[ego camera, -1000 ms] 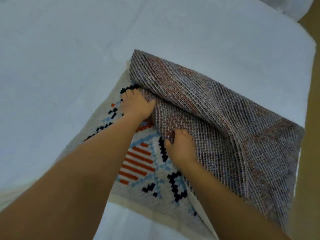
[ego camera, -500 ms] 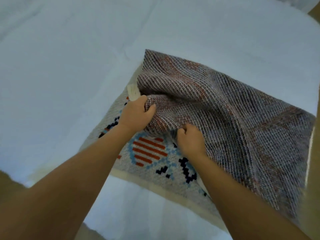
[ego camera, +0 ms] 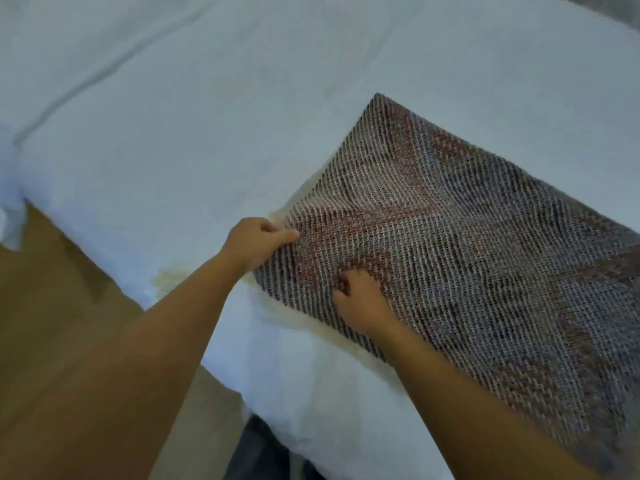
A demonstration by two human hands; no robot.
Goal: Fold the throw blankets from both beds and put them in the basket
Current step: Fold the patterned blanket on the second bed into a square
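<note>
White bed (ego camera: pixel 173 133) fills my view, near edge running toward 7 o'clock. Woven throw blanket (ego camera: pixel 467 254) lies flat on it at 3 o'clock, by that edge.

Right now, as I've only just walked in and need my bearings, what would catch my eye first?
The woven throw blanket, reddish and grey, lies spread on the white bed, at the right of the view. The left hand pinches its near-left corner, and the right hand grips the fabric just beside it.
</note>
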